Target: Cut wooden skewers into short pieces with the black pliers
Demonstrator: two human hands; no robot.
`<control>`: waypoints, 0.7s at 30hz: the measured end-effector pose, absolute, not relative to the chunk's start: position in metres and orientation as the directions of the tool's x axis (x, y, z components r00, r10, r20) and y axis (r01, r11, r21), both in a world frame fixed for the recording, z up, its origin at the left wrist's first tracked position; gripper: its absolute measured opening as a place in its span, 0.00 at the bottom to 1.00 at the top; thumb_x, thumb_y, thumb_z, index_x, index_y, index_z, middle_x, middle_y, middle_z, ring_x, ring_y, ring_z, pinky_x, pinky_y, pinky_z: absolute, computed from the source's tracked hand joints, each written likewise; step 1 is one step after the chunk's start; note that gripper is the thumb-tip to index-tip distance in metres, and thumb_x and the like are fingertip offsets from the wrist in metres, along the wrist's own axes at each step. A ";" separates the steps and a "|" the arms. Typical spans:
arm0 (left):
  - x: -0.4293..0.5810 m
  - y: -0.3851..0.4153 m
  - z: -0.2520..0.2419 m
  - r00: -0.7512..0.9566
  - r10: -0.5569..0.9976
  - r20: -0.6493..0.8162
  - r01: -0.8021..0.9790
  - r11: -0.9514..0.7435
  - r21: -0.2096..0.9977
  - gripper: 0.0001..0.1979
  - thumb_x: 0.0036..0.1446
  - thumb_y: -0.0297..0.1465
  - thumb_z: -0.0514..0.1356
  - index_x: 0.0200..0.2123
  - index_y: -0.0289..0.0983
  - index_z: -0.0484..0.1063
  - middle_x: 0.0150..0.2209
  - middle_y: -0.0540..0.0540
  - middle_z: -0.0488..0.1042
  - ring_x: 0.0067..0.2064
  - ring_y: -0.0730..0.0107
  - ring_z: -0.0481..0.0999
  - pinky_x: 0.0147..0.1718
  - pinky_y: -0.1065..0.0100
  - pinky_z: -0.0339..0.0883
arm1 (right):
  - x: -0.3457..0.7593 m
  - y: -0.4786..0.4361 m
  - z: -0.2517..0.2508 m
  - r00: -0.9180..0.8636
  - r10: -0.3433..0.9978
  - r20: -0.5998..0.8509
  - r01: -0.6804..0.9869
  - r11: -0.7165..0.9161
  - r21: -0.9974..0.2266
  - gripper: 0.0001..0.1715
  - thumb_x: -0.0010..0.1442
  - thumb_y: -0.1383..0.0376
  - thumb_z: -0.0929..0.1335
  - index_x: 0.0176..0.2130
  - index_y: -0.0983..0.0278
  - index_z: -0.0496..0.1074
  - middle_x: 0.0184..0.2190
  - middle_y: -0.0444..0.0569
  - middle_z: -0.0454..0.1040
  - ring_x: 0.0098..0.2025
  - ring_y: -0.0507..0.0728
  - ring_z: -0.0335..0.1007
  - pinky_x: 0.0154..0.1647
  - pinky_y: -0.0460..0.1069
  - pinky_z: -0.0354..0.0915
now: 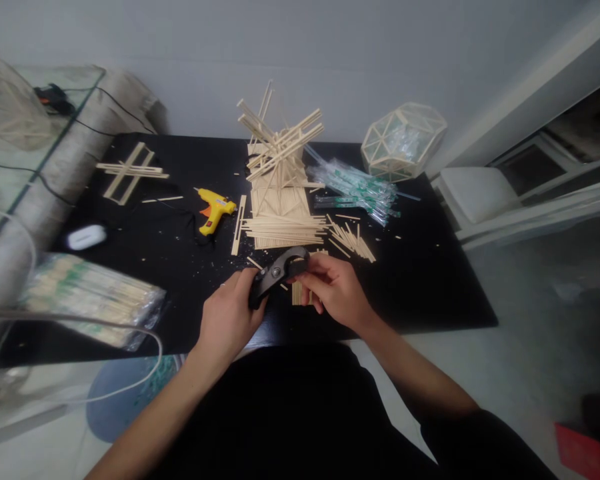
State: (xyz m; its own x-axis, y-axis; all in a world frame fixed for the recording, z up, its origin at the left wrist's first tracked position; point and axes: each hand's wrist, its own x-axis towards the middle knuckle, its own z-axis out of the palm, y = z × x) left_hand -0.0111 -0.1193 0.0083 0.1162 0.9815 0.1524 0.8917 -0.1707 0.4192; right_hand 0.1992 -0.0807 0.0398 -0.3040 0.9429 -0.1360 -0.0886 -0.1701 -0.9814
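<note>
My left hand (pixel 234 308) is closed round the handles of black pruning shears (pixel 276 273), whose curved jaws point right. At those jaws my right hand (pixel 336 288) is pinched, and what lies between its fingers is too small to make out. Below the right fingers, partly hidden, a row of short wooden sticks (pixel 297 294) lies on the black table (pixel 410 287). Just beyond the shears is a layer of long wooden sticks (pixel 285 230) across a stick mat (pixel 279 200). Cut sticks (pixel 353 240) are scattered to their right.
A stick structure (pixel 280 147) stands at the back, with a yellow glue gun (pixel 215 211) to its left. Plastic wrappers (pixel 357 190) and a stick polyhedron (pixel 405 141) sit at right. A packet of sticks (pixel 95 297), a white case (pixel 87 237) and crossed sticks (pixel 133 172) occupy the left.
</note>
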 end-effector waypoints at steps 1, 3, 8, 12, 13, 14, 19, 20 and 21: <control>-0.011 -0.119 0.009 0.116 0.982 0.147 0.895 -0.167 0.414 0.14 0.63 0.33 0.60 0.52 0.40 0.70 0.39 0.44 0.79 0.37 0.58 0.81 0.32 0.64 0.69 | 0.199 -0.081 0.040 -0.308 0.941 -0.141 -0.090 -0.176 -0.980 0.09 0.62 0.60 0.73 0.36 0.63 0.76 0.34 0.50 0.82 0.20 0.49 0.71 0.11 0.43 0.60; -0.011 -0.119 0.009 0.116 0.984 0.135 0.901 -0.162 0.403 0.14 0.63 0.32 0.60 0.52 0.40 0.70 0.38 0.44 0.79 0.36 0.57 0.81 0.31 0.64 0.67 | 0.200 -0.081 0.039 -0.318 0.936 -0.153 -0.089 -0.190 -0.978 0.10 0.62 0.59 0.73 0.36 0.64 0.76 0.35 0.50 0.82 0.20 0.48 0.71 0.11 0.42 0.59; -0.012 -0.118 0.007 0.118 0.989 0.093 0.909 -0.145 0.392 0.11 0.62 0.32 0.60 0.48 0.40 0.72 0.35 0.45 0.79 0.33 0.57 0.80 0.27 0.65 0.62 | 0.200 -0.080 0.036 -0.328 0.928 -0.177 -0.100 -0.220 -0.970 0.10 0.61 0.59 0.74 0.36 0.64 0.76 0.34 0.50 0.82 0.20 0.49 0.72 0.11 0.42 0.59; -0.014 -0.117 0.009 0.072 0.996 0.049 0.886 -0.087 0.455 0.07 0.61 0.33 0.60 0.42 0.40 0.72 0.30 0.47 0.78 0.28 0.62 0.78 0.26 0.67 0.59 | 0.199 -0.080 0.033 -0.339 0.920 -0.195 -0.114 -0.246 -0.963 0.11 0.61 0.58 0.74 0.37 0.63 0.75 0.34 0.49 0.82 0.20 0.49 0.72 0.11 0.42 0.60; -0.014 -0.116 0.009 0.059 0.998 0.027 0.860 -0.064 0.507 0.06 0.62 0.35 0.60 0.42 0.40 0.72 0.29 0.49 0.77 0.27 0.63 0.77 0.26 0.68 0.59 | 0.198 -0.081 0.033 -0.344 0.918 -0.197 -0.121 -0.251 -0.960 0.12 0.62 0.57 0.74 0.39 0.63 0.75 0.34 0.49 0.82 0.21 0.49 0.72 0.11 0.42 0.60; -0.014 -0.115 0.010 0.050 0.999 -0.001 0.818 -0.040 0.573 0.07 0.64 0.37 0.59 0.40 0.40 0.73 0.28 0.50 0.76 0.26 0.65 0.75 0.26 0.68 0.60 | 0.198 -0.081 0.032 -0.351 0.916 -0.195 -0.130 -0.254 -0.958 0.13 0.62 0.57 0.74 0.41 0.63 0.75 0.34 0.49 0.82 0.21 0.49 0.73 0.12 0.42 0.61; -0.010 -0.116 0.011 0.039 0.993 -0.112 0.483 0.080 0.872 0.17 0.65 0.46 0.59 0.35 0.39 0.75 0.26 0.52 0.73 0.27 0.71 0.70 0.27 0.70 0.62 | 0.197 -0.082 0.034 -0.383 0.905 -0.184 -0.158 -0.260 -0.952 0.19 0.64 0.57 0.72 0.53 0.59 0.73 0.35 0.46 0.82 0.23 0.50 0.75 0.16 0.43 0.68; -0.008 -0.117 0.011 0.032 0.991 -0.131 0.415 0.106 0.904 0.18 0.64 0.47 0.60 0.34 0.38 0.76 0.25 0.52 0.72 0.26 0.71 0.68 0.26 0.70 0.61 | 0.197 -0.081 0.034 -0.384 0.905 -0.183 -0.161 -0.261 -0.952 0.19 0.65 0.57 0.72 0.53 0.59 0.73 0.35 0.46 0.82 0.23 0.50 0.75 0.18 0.43 0.69; -0.005 -0.119 0.011 0.030 0.988 -0.152 0.354 0.132 0.926 0.18 0.64 0.47 0.60 0.33 0.38 0.76 0.23 0.53 0.70 0.25 0.72 0.67 0.25 0.70 0.60 | 0.196 -0.081 0.035 -0.379 0.907 -0.181 -0.166 -0.259 -0.952 0.18 0.65 0.57 0.72 0.52 0.59 0.73 0.35 0.46 0.82 0.24 0.50 0.76 0.20 0.44 0.71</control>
State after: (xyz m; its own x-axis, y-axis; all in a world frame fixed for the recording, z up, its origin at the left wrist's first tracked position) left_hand -0.0050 -0.1191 0.0106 0.0302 0.9879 -0.1523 0.3537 0.1320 0.9260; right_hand 0.1962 -0.0811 0.0350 -0.3794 0.9074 -0.1807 -0.1656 -0.2588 -0.9516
